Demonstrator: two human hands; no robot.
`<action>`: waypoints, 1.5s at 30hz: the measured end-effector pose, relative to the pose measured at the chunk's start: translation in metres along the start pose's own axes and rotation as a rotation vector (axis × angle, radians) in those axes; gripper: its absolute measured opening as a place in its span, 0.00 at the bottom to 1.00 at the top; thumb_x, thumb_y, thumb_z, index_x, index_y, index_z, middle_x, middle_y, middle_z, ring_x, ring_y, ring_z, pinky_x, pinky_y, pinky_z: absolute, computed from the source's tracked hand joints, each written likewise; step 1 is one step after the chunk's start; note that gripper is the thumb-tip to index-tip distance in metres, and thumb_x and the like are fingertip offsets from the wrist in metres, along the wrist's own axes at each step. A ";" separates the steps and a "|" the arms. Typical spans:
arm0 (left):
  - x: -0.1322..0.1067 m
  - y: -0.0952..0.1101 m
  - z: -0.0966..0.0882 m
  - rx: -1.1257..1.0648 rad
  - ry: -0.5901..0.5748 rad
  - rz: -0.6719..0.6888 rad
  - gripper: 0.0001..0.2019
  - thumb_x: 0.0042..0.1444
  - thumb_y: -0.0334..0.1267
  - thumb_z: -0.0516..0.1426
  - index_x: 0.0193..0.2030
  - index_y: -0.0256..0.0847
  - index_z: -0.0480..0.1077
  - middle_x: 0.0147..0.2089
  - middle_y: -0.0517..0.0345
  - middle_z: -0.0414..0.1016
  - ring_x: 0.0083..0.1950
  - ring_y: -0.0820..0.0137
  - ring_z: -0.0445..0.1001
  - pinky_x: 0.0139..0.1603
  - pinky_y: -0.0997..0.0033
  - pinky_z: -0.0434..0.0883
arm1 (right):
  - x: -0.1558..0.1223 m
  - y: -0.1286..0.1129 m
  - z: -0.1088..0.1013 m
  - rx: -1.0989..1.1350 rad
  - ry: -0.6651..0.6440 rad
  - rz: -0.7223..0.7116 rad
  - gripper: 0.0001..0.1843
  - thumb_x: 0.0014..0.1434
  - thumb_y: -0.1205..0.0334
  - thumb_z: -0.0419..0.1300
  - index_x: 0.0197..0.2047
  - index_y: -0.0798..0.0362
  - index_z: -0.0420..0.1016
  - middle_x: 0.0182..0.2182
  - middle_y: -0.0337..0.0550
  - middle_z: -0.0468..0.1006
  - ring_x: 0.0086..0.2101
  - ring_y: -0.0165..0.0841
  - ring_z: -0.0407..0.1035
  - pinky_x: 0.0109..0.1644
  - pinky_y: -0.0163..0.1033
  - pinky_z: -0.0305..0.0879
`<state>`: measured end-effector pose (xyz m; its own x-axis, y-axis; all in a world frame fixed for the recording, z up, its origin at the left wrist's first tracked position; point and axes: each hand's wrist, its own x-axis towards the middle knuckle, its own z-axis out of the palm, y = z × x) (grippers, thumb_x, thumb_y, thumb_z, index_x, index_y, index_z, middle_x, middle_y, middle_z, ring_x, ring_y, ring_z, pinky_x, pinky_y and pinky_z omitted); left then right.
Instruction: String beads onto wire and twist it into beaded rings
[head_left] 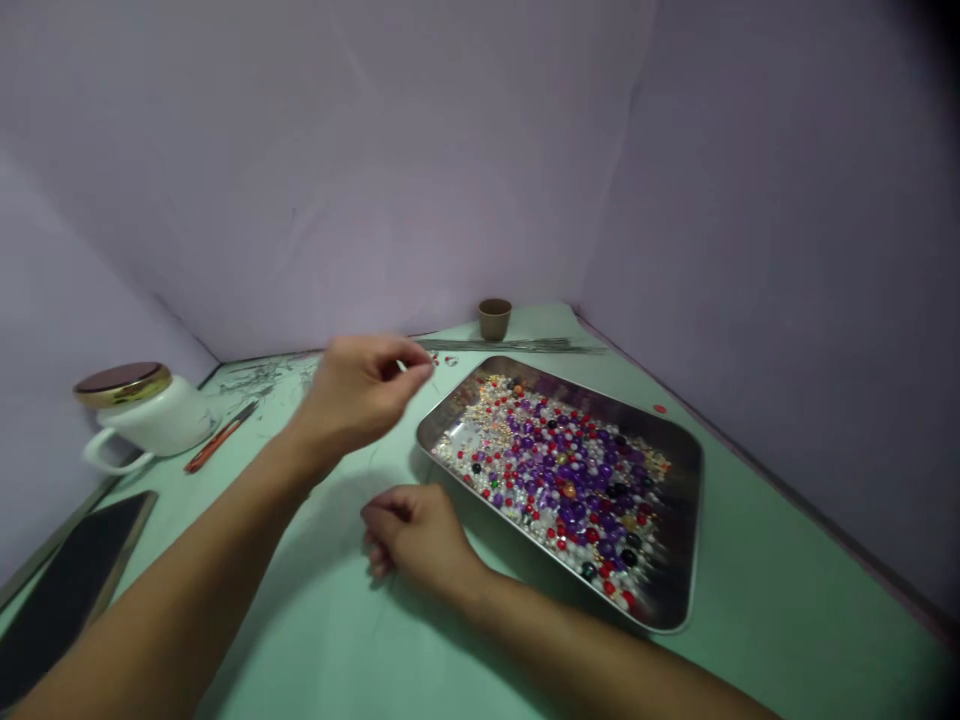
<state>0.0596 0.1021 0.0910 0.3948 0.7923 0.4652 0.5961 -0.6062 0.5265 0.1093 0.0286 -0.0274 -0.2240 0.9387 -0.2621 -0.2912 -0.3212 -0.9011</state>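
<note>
The left hand is nearly pinched, the right hand loosely curled, any hold unclear; the bead tray lies to their right.

Right of the frame's centre, the tray stands on the table, and the beads lie in it. Behind the tray are the wires, and behind these the cup. At the left is the mug, and the slab lies before it, lower left. The left hand and the right hand are between mug and tray.
</note>
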 end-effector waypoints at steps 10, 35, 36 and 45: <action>-0.094 -0.043 -0.012 -0.927 0.348 -0.709 0.06 0.41 0.35 0.59 0.26 0.35 0.66 0.22 0.65 0.65 0.16 0.84 0.56 0.15 0.80 0.47 | -0.017 -0.008 -0.006 0.261 0.022 -0.017 0.16 0.41 0.59 0.66 0.30 0.62 0.72 0.19 0.40 0.71 0.18 0.23 0.63 0.20 0.30 0.64; -0.099 -0.078 -0.012 -1.447 0.076 -0.833 0.03 0.47 0.30 0.55 0.27 0.32 0.65 0.25 0.60 0.63 0.16 0.84 0.54 0.14 0.82 0.47 | -0.020 -0.004 -0.002 -0.007 0.116 -0.051 0.15 0.40 0.55 0.66 0.23 0.60 0.71 0.14 0.37 0.68 0.12 0.23 0.58 0.12 0.29 0.57; -0.098 -0.078 -0.012 -1.446 0.069 -0.826 0.03 0.48 0.30 0.54 0.27 0.32 0.65 0.26 0.60 0.63 0.17 0.84 0.54 0.14 0.82 0.47 | -0.020 -0.004 -0.002 -0.012 0.116 -0.052 0.15 0.40 0.55 0.66 0.23 0.60 0.71 0.14 0.37 0.68 0.12 0.23 0.58 0.12 0.29 0.57; -0.097 -0.081 -0.012 -1.421 0.065 -0.815 0.03 0.48 0.31 0.54 0.26 0.32 0.65 0.25 0.60 0.63 0.16 0.84 0.55 0.14 0.81 0.47 | -0.020 -0.004 -0.003 -0.011 0.112 -0.059 0.14 0.41 0.56 0.65 0.23 0.60 0.71 0.14 0.37 0.68 0.12 0.23 0.58 0.12 0.28 0.57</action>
<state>-0.0356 0.0737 0.0115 0.2664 0.9338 -0.2387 -0.4782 0.3431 0.8085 0.1172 0.0116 -0.0198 -0.1011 0.9643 -0.2446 -0.2901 -0.2638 -0.9199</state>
